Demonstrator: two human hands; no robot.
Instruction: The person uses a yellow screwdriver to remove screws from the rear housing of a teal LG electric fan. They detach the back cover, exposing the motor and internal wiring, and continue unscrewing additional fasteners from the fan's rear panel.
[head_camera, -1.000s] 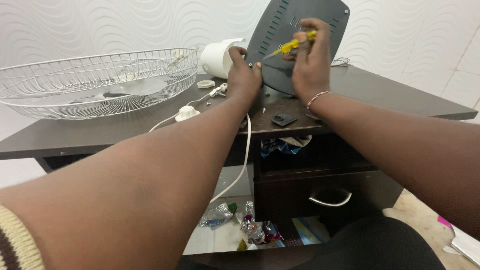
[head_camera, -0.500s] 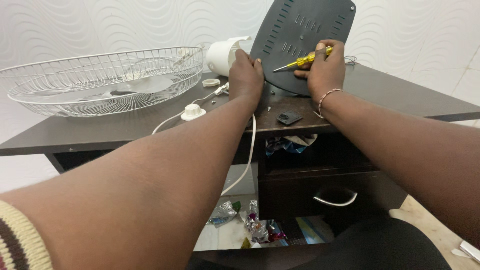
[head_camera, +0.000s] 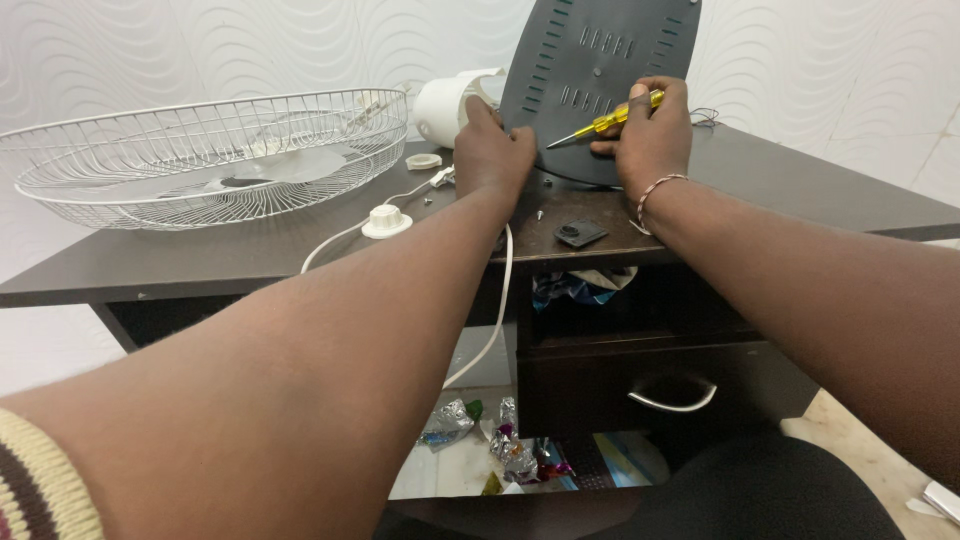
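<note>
Dark grey fan base plate (head_camera: 590, 70): flat, rounded outline, rows of vent slots, stood on edge, underside facing viewer, lower edge on table (head_camera: 800, 190). Yellow-handled screwdriver (head_camera: 605, 120): translucent handle, metal shaft angled down-left, tip against plate face, near lower slot row.

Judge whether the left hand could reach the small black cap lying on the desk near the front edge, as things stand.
Probably yes: the small black cap lies uncovered just right of the left hand, which would first have to let go of the grey base plate.
</note>
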